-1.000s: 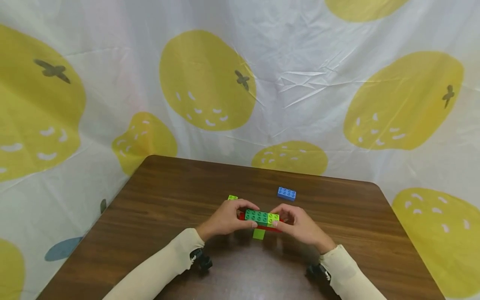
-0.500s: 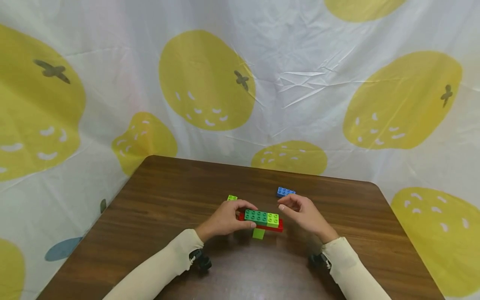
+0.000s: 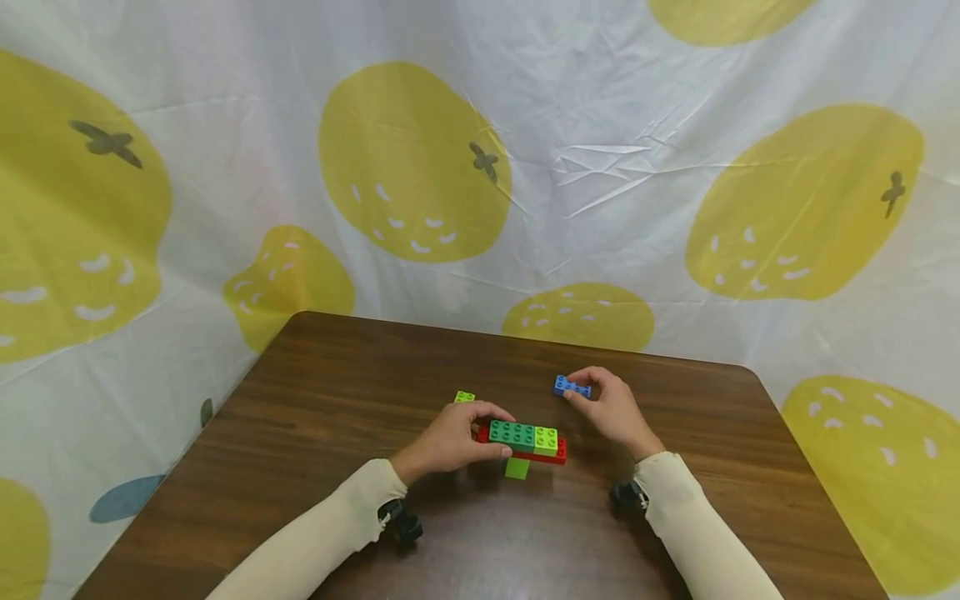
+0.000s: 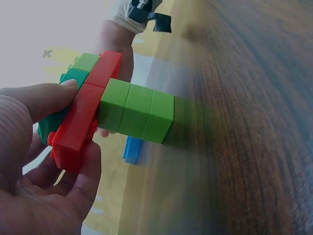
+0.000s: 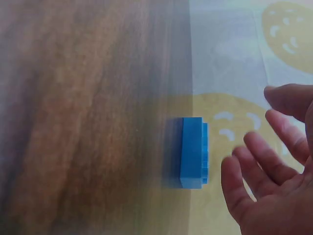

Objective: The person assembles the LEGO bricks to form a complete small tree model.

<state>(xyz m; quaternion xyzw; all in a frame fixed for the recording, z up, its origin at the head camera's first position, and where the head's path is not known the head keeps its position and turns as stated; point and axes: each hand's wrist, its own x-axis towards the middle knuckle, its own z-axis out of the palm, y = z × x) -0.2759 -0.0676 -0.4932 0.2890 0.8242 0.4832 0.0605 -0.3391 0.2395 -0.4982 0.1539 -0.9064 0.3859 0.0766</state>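
My left hand (image 3: 455, 439) grips a built piece of toy bricks between thumb and fingers. In it, red bricks (image 4: 80, 115) form a bar with a dark green brick (image 3: 512, 435) and a lime brick (image 3: 546, 439) on top. From the bar's underside a column of three green bricks (image 4: 137, 110) reaches down to the table, as the left wrist view shows. Beyond it lies a blue brick (image 5: 192, 152), studs up. My right hand (image 3: 613, 414) hovers over the blue brick with fingers spread; in the right wrist view a gap separates the fingertips from the brick.
Another lime brick (image 3: 465, 397) lies behind my left hand, partly hidden by it. The brown wooden table (image 3: 360, 375) ends at a curtain (image 3: 600, 208) printed with yellow fruit.
My right hand has let go of the lime end of the built piece and moved back and right to the blue brick. My left hand keeps its grip in the same spot.
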